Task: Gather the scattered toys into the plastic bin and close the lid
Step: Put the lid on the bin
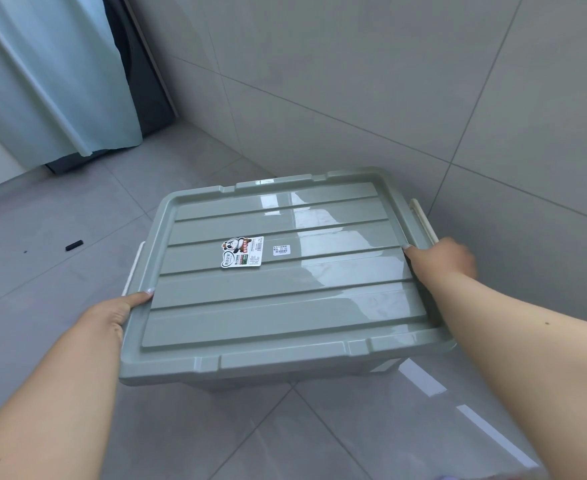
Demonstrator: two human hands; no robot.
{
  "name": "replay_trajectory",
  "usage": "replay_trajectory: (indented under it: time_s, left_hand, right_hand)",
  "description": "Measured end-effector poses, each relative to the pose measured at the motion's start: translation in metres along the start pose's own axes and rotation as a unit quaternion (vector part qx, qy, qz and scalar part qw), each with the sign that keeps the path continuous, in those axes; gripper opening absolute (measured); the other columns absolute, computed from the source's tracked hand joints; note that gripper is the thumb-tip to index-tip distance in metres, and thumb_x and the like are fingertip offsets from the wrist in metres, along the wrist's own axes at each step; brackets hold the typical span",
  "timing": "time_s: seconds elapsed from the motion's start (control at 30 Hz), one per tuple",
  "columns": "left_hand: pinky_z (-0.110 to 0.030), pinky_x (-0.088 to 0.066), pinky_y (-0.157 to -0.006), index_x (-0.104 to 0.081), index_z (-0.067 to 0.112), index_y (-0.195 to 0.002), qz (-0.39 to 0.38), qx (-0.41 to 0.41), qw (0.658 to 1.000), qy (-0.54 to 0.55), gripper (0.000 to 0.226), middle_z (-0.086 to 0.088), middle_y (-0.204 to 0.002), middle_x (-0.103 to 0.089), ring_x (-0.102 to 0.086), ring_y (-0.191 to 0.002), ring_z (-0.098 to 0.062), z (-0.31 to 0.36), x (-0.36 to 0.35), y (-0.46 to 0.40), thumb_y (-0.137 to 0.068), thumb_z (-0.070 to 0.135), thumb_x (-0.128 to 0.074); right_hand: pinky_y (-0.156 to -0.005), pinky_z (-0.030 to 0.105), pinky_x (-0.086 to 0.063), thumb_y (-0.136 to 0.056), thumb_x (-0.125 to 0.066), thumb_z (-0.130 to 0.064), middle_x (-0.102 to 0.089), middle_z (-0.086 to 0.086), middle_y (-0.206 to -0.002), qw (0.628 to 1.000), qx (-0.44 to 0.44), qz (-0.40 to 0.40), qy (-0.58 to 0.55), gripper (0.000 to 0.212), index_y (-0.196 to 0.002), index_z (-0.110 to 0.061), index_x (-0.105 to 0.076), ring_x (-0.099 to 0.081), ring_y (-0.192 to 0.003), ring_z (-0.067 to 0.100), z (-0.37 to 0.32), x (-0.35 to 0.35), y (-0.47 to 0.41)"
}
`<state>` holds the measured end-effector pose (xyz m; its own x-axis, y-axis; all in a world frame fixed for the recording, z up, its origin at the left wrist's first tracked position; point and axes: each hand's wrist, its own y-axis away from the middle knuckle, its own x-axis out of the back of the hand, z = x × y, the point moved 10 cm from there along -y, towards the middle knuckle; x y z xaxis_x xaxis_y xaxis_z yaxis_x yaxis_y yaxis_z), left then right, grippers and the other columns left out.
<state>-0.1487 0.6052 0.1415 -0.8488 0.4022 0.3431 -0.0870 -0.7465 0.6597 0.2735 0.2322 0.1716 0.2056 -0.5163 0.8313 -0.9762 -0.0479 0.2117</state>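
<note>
A grey-green plastic bin (333, 377) stands on the tiled floor, and its ribbed lid (285, 299) lies flat on top with a panda sticker (242, 251) in the middle. My left hand (117, 311) grips the lid's left rim, thumb on top. At the right rim my right hand (441, 259) holds the lid beside a cream latch handle (423, 220), thumb on the lid. A second cream latch (136, 268) shows at the left side. The lid hides the bin's inside, and no toys show.
A grey tiled wall (389, 81) rises right behind the bin. A small black object (74, 245) lies on the floor to the left. A pale blue curtain (53, 74) hangs at the far left, in front of a dark panel (139, 81).
</note>
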Motion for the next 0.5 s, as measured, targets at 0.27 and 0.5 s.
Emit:
replay_trajectory:
  time_s: [0.27, 0.5]
  left_hand:
    - [-0.057, -0.053, -0.082, -0.063, 0.004, -0.097, 0.111, -0.1, 0.988, -0.049, 0.055, -0.023, -0.094, -0.069, -0.066, -0.086, -0.041, -0.002, 0.035, -0.059, -0.061, 0.042, -0.081]
    - [-0.048, -0.056, -0.079, -0.064, 0.004, -0.086, 0.165, -0.128, 0.97, -0.129, 0.042, -0.018, -0.086, -0.068, -0.066, -0.076, -0.038, 0.023, 0.029, -0.008, -0.068, 0.038, -0.079]
  right_hand:
    - [-0.094, 0.042, -0.04, -0.084, -0.057, -0.05, -0.05, 0.021, -0.125, 0.998, 0.023, 0.028, 0.043, 0.062, -0.12, 0.0, -0.051, -0.044, -0.119, 0.038, -0.005, 0.003, 0.003]
    - [-0.095, 0.042, -0.043, -0.079, -0.066, -0.047, -0.051, 0.018, -0.127, 0.999, -0.012, 0.026, 0.026, 0.064, -0.121, -0.002, -0.051, -0.045, -0.12, 0.036, -0.003, 0.005, 0.0]
